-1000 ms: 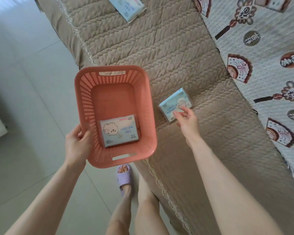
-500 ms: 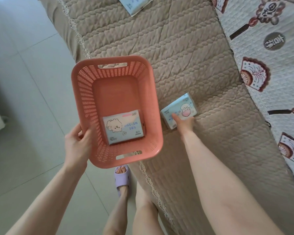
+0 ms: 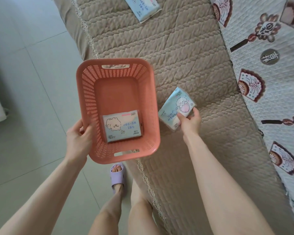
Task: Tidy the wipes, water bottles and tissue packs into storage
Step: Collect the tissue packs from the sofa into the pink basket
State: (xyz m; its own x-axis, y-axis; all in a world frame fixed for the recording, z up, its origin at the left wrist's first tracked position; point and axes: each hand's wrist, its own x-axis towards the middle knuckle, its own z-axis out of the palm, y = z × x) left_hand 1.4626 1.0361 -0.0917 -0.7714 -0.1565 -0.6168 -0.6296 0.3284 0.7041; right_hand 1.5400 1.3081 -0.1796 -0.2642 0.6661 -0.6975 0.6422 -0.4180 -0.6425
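A salmon-pink slotted plastic basket hangs over the edge of a beige quilted bed. My left hand grips its near-left rim. One light-blue tissue pack with a cartoon puppy lies flat in the basket's near end. My right hand grips a second tissue pack with thumb on top, lifted and tilted just right of the basket. A third light-blue pack lies on the bed at the top edge of view.
The beige quilted cover has a lace trim along its left edge. A white blanket with fan prints covers the right side. Grey tiled floor lies to the left. My foot in a lilac slipper stands under the basket.
My right hand went from touching the second tissue pack on the bed to gripping it and lifting it, tilted, beside the basket. The basket stays held by my left hand.
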